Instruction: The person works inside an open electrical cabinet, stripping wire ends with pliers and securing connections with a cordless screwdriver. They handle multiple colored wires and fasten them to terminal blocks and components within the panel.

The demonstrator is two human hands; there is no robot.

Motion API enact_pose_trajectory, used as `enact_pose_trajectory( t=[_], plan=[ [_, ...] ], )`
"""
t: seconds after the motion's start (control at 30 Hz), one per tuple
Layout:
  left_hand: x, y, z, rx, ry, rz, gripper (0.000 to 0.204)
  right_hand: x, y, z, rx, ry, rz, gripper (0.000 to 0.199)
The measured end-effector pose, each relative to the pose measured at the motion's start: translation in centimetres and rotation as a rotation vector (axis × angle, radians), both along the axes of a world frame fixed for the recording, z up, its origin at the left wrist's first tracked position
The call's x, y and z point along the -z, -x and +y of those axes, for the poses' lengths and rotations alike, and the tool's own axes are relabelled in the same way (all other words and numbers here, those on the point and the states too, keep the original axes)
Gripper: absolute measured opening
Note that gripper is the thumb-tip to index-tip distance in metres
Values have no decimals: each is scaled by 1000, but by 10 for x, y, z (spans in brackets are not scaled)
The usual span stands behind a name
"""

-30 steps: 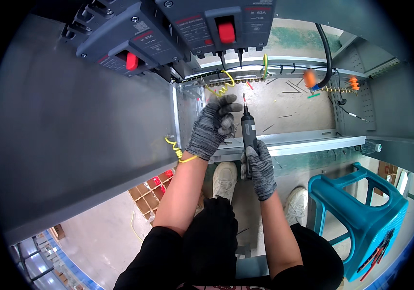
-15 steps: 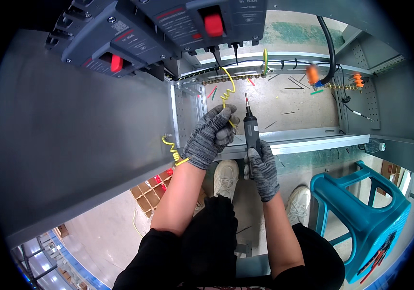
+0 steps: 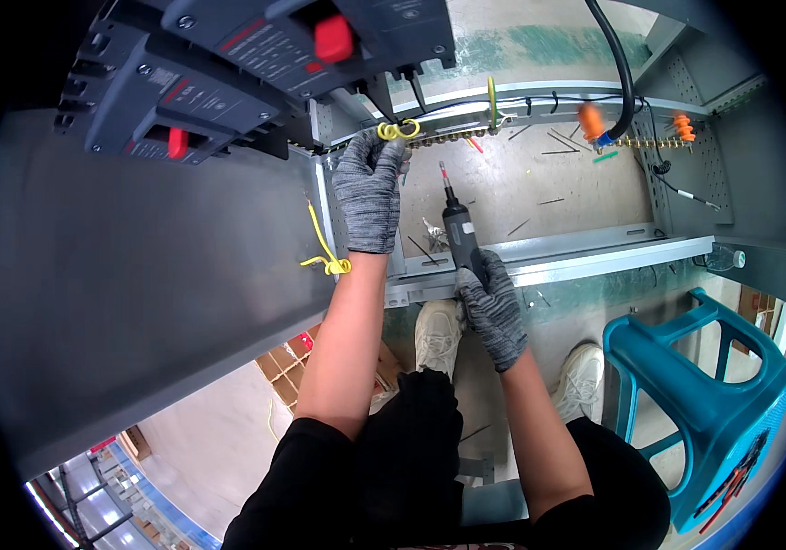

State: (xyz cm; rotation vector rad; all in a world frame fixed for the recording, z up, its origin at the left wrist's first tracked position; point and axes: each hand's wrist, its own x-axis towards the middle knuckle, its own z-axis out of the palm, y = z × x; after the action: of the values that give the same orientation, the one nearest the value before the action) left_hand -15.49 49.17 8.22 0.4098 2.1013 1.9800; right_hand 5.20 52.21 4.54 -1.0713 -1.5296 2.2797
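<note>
Left hand [image 3: 370, 197]: pinches yellow wire [image 3: 398, 131], upper centre; springy coils may slip.
Right hand [image 3: 491, 310]: grips screwdriver [image 3: 460, 229], centre; careless swing may snag wire.

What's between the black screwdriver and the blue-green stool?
In the head view, a silver rail and greenish floor lie between the screwdriver and the stool.

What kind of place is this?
Probably an electrical cabinet assembly workshop: grey circuit breakers with red levers beside a sheet-metal enclosure, coiled yellow wire at the gloved left hand, and a black screwdriver in the gloved right hand.
</note>
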Motion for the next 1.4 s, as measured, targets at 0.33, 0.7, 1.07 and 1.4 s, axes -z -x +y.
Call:
enact_pose_trajectory(
  t=[0.33, 0.7, 1.07, 1.4],
  plan=[
    [17, 6, 3, -37, -62, -5, 15, -9, 18, 0, -55, 155, -17, 39],
    [19, 6, 12, -45, -57, 182, 18, -3, 19, -3, -42, 169, -5, 39],
    [18, 4, 9, -88, 10, 272, 15, -1, 24, -4, -44, 206, 10, 41],
    [24, -2, -3, -231, 66, 362, 14, -2, 33, -4, -44, 263, 18, 40]
  ],
)
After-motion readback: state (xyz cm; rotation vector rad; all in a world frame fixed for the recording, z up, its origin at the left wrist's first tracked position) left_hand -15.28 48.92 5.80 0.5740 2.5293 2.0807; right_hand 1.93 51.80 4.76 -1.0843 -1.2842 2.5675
